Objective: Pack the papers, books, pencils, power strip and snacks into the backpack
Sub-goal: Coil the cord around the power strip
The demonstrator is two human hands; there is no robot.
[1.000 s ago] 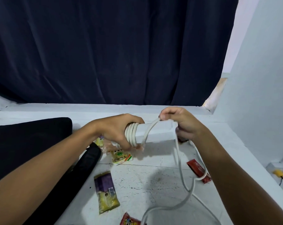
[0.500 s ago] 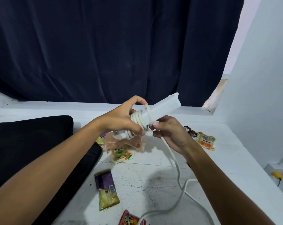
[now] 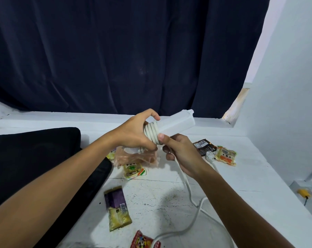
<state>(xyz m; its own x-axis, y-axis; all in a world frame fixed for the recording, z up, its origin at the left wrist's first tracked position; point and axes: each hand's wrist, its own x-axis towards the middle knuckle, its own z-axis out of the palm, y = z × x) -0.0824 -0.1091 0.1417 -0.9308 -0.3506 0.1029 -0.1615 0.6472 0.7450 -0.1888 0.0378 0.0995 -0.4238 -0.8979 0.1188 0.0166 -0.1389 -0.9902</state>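
The left hand (image 3: 133, 135) grips the coiled end of the power strip (image 3: 176, 122). The right hand (image 3: 180, 154) pinches its cord (image 3: 189, 190) above the surface (image 3: 241, 185).

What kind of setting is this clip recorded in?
Probably a makeshift indoor recording corner, not a real study: a scuffed white-painted table against a plain white wall, with a dark curtain hung as backdrop.

Matt white plastic power strip (image 3: 176, 123); glossy foil snack packets (image 3: 118, 208).
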